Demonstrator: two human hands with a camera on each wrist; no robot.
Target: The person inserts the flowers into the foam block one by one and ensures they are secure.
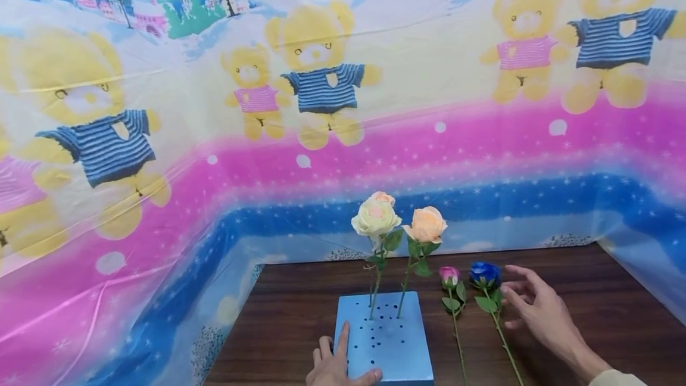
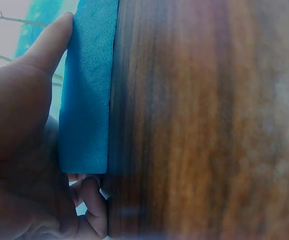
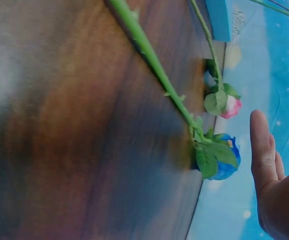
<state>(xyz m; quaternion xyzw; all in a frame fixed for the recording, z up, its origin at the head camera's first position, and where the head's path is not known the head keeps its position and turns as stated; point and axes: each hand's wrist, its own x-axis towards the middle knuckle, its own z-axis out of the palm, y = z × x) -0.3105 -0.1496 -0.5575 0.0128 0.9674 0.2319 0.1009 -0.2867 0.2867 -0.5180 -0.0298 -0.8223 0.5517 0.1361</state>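
My left hand (image 1: 334, 362) rests at the near left corner of a light blue foam block (image 1: 383, 347) dotted with holes. Its index finger and thumb lie extended along the block's edges, and the other fingers bend beside it, as the left wrist view also shows. A cream rose (image 1: 376, 217) and a peach rose (image 1: 426, 225) stand upright in the block. To the right, my right hand (image 1: 541, 308) hovers with spread fingers beside a blue rose (image 1: 485, 274), holding nothing. Left of that flower lies a pink rose (image 1: 449, 276). Both lie on the table, stems toward me.
The dark wooden table (image 1: 284, 326) carries the block and the loose roses. Behind it and along both sides hangs a printed cloth (image 1: 429, 136) with teddy bears. A smaller pinkish bloom (image 1: 383, 198) shows behind the cream rose.
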